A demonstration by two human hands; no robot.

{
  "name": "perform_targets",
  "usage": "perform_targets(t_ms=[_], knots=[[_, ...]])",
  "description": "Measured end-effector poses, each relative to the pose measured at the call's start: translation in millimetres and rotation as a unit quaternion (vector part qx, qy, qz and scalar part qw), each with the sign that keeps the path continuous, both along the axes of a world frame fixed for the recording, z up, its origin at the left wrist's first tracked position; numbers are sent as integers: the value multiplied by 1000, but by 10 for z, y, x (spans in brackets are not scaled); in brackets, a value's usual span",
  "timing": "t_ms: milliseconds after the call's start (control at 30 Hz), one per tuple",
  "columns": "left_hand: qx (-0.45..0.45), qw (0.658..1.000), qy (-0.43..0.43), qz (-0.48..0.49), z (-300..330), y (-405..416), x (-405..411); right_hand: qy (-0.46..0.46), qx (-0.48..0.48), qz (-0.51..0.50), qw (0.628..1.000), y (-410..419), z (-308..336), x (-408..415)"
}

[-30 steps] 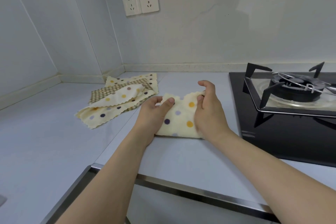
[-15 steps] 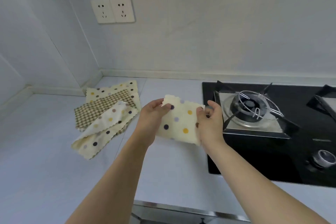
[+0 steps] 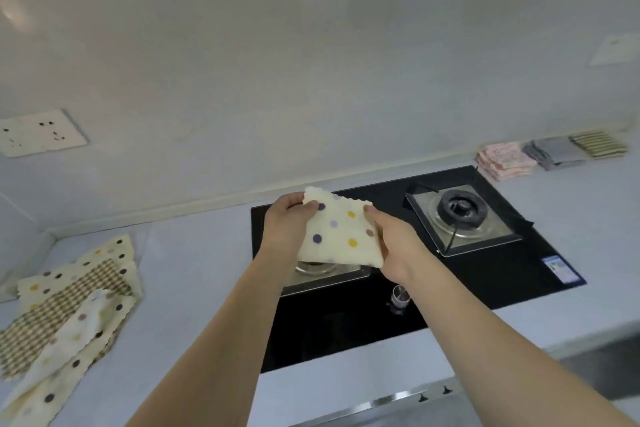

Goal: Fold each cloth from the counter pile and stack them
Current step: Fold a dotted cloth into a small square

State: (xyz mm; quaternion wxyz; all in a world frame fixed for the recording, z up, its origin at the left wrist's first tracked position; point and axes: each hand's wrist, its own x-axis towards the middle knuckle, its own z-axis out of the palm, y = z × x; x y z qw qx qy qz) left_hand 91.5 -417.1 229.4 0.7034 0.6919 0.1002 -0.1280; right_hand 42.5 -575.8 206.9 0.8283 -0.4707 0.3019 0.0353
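A folded cream cloth with coloured dots (image 3: 339,232) hangs in the air above the left burner of the stove. My left hand (image 3: 289,222) pinches its upper left corner and my right hand (image 3: 391,246) grips its right edge. At the far left of the counter lies the unfolded pile (image 3: 65,319): dotted cream cloths and a brown checked one. On the counter beyond the stove, at the far right, sit stacks of folded cloths (image 3: 550,152): a pink patterned one, a grey one and a striped one.
The black gas stove (image 3: 485,270) fills the middle of the counter, with a burner grate (image 3: 460,215) on its right half and a knob (image 3: 400,295) near its front. A double wall socket (image 3: 38,132) is at the left. The counter's front edge (image 3: 381,402) runs below my arms.
Both hands have lifted the folded dotted cloth off the counter and carried it to the right, over the stove. The view has swung right, bringing the folded stacks into sight.
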Motion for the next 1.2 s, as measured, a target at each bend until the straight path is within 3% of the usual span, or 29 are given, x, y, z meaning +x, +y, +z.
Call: perform_targets(t_ms=[67,333,533,833,1000,1200], knots=[[10,1000,-3,-6,-6,-507,71,2,19,33,999,-530,14,9],[23,999,10,-26,32,-2046,314,26,-86,82,993,-2088,162,133],[30,997,10,-72,-24,-3165,624,23,-147,-4,989,-3123,139,305],[4,996,26,-87,-8,-5285,837,16,16,-74,997,-5309,138,393],[-2,995,43,-90,-52,-6225,927,17,121,-157,980,-6170,83,352],[33,985,42,-167,-294,-7378,1181,65,42,-253,964,-7061,-170,487]])
